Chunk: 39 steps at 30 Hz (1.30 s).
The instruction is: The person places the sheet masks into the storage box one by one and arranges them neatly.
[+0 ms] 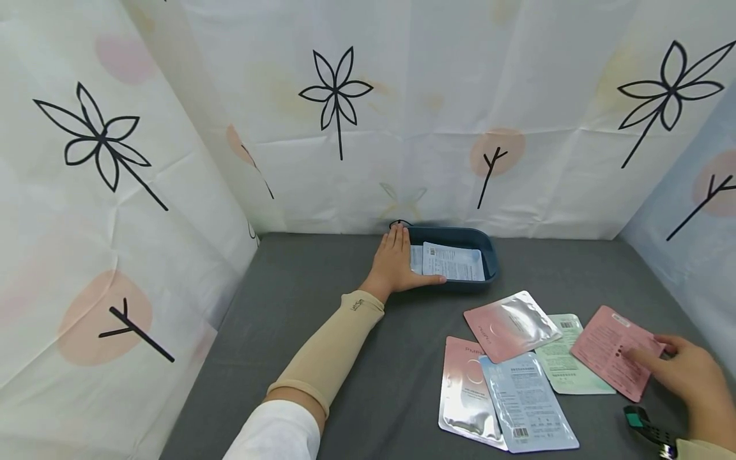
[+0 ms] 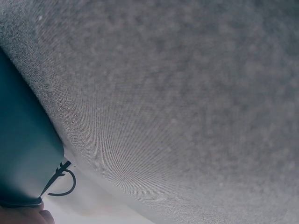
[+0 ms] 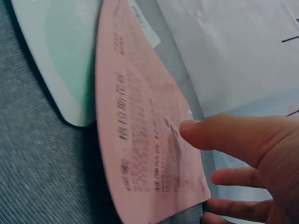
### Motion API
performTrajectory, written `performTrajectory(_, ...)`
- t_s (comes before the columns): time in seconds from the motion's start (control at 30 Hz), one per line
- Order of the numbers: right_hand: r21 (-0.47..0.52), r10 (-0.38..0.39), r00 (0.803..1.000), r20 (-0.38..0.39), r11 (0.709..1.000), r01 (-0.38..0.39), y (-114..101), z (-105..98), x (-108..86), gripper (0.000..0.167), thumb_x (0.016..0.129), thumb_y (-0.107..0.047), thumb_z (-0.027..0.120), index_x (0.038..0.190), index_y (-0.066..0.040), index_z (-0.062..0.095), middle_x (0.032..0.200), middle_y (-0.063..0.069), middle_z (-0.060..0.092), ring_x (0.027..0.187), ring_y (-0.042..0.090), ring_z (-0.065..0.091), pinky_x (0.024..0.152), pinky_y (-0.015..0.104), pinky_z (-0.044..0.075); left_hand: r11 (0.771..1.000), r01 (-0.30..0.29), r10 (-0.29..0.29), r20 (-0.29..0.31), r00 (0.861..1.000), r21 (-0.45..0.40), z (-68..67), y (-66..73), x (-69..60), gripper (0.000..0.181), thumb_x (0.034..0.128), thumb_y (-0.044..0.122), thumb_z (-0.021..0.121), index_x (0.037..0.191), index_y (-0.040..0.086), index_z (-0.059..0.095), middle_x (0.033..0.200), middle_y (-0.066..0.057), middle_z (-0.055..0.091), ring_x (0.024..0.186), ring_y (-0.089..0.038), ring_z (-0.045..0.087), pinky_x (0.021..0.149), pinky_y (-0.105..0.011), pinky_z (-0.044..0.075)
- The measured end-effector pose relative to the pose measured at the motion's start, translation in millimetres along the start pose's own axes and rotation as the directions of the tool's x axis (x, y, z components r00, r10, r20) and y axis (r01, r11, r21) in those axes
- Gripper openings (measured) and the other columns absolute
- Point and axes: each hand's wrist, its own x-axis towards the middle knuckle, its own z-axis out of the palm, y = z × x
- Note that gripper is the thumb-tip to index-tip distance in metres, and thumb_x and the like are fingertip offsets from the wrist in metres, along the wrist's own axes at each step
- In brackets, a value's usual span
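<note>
- One blue sachet (image 1: 531, 404) lies very near, with its printed side and a barcode facing up; it covers a part of the lower pink-and-silver sachet (image 1: 467, 396) at its left.
- The right hand (image 1: 690, 377) is pinching a pink printed sachet (image 1: 612, 348), with the thumb on the printed face and the other fingers behind it. This sachet is at the right of the group, bending a little, and it overlaps the green sachet (image 1: 566, 367).
- Just beyond the blue sachet, the upper pink-and-silver sachet (image 1: 512, 326) lies slanted, covering a corner of the green one.
- A beige arm sleeve (image 1: 328, 345) covers the left forearm.
- Farther away, the left hand (image 1: 397, 265) rests on the dark blue tray (image 1: 490, 255); its fingers are straight along the left side, and its thumb is spread along the near rim.
- Inside this tray, a pale blue sachet (image 1: 454, 263) overlaps another one, which is partly hidden.
- Behind the gray tabletop (image 1: 287, 300) hangs a white curtain (image 1: 425, 96) with black leaf drawings.
</note>
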Motion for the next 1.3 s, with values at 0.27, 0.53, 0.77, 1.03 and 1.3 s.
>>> performTrajectory(0.27, 0.026, 0.024, 1.0, 0.012, 0.999, -0.024, -8, 4, 0.6, 0.091, 0.094, -0.044, 0.074, 0.147, 0.019, 0.037, 0.143, 0.05, 0.034, 0.129, 0.065, 0.036, 0.107, 0.078, 0.04, 1.0, -0.002, 0.002, -0.001, 1.0, 0.003, 1.0, -0.5, 1.5, 0.145, 0.0746, 0.1, 0.053, 0.17, 0.0, 0.008, 0.18, -0.017, 0.005, 0.168, -0.031, 0.005, 0.136, -0.045, 0.01)
performTrajectory(0.53, 0.065, 0.047, 0.999, 0.025, 0.997, -0.048, -17, 4, -2.2, 0.084, 0.097, -0.038, 0.074, 0.15, 0.014, 0.035, 0.144, 0.048, 0.036, 0.13, 0.062, 0.037, 0.108, 0.076, 0.038, 1.0, 0.001, -0.001, 0.013, 1.0, 0.006, 1.5, -0.2, 1.9, 0.146, 0.0742, 0.1, 0.053, 0.17, 0.001, 0.006, 0.18, -0.016, 0.003, 0.168, -0.03, 0.003, 0.137, -0.044, 0.008)
performTrajectory(0.77, 0.098, 0.032, 0.999, -0.008, 0.995, -0.031, -16, 6, -1.3, 0.08, 0.096, -0.034, 0.076, 0.147, 0.015, 0.038, 0.139, 0.048, 0.042, 0.124, 0.06, 0.045, 0.103, 0.073, 0.042, 1.0, 0.004, -0.004, 0.005, 1.0, 0.012, 1.1, 0.1, 1.4, 0.145, 0.0739, 0.1, 0.053, 0.17, 0.001, 0.007, 0.18, -0.016, 0.005, 0.168, -0.03, 0.004, 0.137, -0.044, 0.008)
performTrajectory(1.03, 0.243, 0.035, 0.999, -0.037, 0.97, -0.025, -17, 7, -1.6, 0.074, 0.095, -0.016, 0.076, 0.15, 0.015, 0.038, 0.143, 0.047, 0.04, 0.125, 0.06, 0.045, 0.082, 0.057, 0.055, 1.0, 0.007, -0.007, 0.01, 1.0, 0.012, 0.2, 1.2, 1.3, 0.145, 0.074, 0.1, 0.053, 0.17, 0.001, 0.008, 0.18, -0.017, 0.005, 0.168, -0.03, 0.005, 0.137, -0.044, 0.009)
performTrajectory(1.3, 0.316, -0.045, 0.997, -0.055, 0.947, 0.06, -22, 3, -1.4, 0.067, 0.102, -0.022, 0.069, 0.15, 0.014, 0.04, 0.15, 0.047, 0.036, 0.127, 0.062, 0.044, 0.056, 0.016, 0.038, 1.0, 0.009, -0.009, 0.01, 1.0, 0.013, -0.2, 0.9, 0.7, 0.145, 0.0743, 0.1, 0.052, 0.17, 0.001, 0.008, 0.18, -0.016, 0.006, 0.168, -0.03, 0.005, 0.137, -0.044, 0.009)
